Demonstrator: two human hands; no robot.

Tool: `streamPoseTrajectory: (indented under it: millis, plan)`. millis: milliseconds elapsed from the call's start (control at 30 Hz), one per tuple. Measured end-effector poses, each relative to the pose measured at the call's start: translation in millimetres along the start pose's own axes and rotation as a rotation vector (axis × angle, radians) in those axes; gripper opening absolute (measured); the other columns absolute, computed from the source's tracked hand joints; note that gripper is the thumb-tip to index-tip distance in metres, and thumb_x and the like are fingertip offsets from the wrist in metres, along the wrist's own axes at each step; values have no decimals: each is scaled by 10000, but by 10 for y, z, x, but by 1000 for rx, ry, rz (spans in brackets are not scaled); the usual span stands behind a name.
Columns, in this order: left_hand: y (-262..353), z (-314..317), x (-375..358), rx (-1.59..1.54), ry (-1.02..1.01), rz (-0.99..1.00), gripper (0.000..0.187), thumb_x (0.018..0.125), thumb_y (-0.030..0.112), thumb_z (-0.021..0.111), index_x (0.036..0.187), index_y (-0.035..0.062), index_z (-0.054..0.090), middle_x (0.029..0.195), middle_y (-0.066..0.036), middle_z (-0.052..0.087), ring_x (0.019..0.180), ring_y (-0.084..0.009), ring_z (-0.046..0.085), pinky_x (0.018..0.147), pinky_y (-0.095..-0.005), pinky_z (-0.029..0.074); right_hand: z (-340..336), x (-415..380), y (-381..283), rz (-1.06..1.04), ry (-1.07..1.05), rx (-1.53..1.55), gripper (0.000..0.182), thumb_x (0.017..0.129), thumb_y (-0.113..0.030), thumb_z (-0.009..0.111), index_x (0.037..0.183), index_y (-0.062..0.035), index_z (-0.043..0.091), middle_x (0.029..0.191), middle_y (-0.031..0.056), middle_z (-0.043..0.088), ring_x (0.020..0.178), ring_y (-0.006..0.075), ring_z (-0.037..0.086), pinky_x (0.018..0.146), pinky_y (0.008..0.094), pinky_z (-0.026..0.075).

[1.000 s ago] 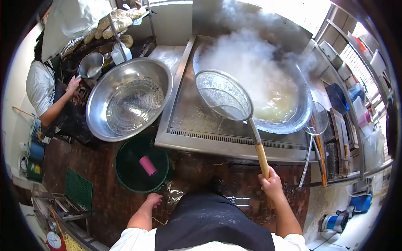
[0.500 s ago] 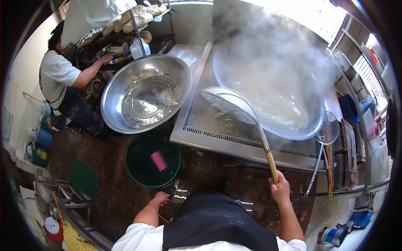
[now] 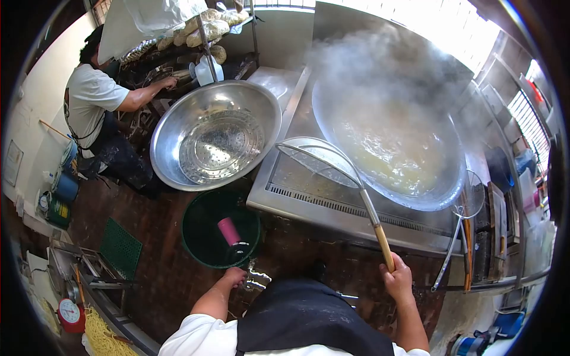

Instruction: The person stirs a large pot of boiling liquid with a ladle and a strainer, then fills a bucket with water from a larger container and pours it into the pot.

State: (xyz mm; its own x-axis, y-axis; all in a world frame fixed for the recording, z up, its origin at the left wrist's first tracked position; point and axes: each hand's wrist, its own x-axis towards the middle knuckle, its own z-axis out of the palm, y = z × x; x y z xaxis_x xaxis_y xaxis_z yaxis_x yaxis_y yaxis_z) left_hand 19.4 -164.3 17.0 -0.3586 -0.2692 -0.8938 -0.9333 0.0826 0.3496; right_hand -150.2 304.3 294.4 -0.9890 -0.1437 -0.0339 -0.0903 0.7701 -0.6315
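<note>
My right hand is wrapped round the wooden handle of a large wire-mesh skimmer. Its mesh bowl is tilted above the stove edge, beside a wide steaming wok of bubbling, cloudy liquid. Low by my side, my left hand has its fingers curled in, with nothing seen in them. It is nearest to a dark green tub on the floor, which holds water and a pink cylindrical cup. Left of the stove stands a big steel basin with a perforated bottom.
A co-worker in a white shirt reaches over a cluttered bench at the left. Another wire strainer leans at the stove's right end. Yellow noodles and a red scale are at lower left. A green mat lies on the wet floor.
The view has shifted slightly. The skimmer's bowl has tilted and sits a little lower and to the left relative to the wok. Steam over the wok has thinned, showing more bubbling liquid.
</note>
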Motion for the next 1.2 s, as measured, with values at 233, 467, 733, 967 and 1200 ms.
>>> streamPoseTrajectory:
  millis: [233, 467, 733, 967, 1200]
  plan:
    - [-23, 32, -6, 26, -11, -16, 184, 866, 266, 598, 872, 91, 656, 739, -16, 629, 549, -137, 566, 493, -326, 441, -67, -17, -27, 67, -5, 122, 389, 817, -178, 678, 1184, -83, 594, 870, 143, 656, 771, 257, 656, 731, 353, 510]
    - [-121, -3, 84, 59, -42, -98, 243, 892, 290, 588, 1026, 95, 645, 869, -37, 669, 655, -162, 603, 536, -347, 461, 106, 103, 377, 183, -56, 345, 342, 851, -170, 673, 1155, -31, 600, 829, 54, 636, 743, 136, 571, 710, 273, 478]
    - [-255, 49, 242, -30, -26, -106, 256, 904, 276, 577, 1067, 87, 632, 898, -51, 671, 668, -172, 617, 543, -355, 478, -59, 283, 71, 146, -70, 136, 383, 840, -257, 676, 1174, -83, 608, 947, 152, 676, 879, 250, 663, 800, 332, 496]
    - [-79, 223, 16, -63, 31, -195, 228, 917, 254, 571, 1069, 90, 615, 902, -63, 671, 676, -184, 624, 582, -366, 500, -420, 962, 311, 300, -47, 647, 327, 844, -166, 690, 1134, -50, 594, 738, -33, 560, 553, 43, 487, 492, 209, 418]
    - [432, 465, -115, -173, 87, -156, 219, 914, 240, 557, 1078, 106, 612, 870, -47, 664, 666, -163, 616, 563, -346, 497, -1186, 2487, 1368, 363, 263, 637, 161, 835, -132, 600, 942, -68, 498, 582, 19, 483, 405, 129, 491, 345, 286, 415]
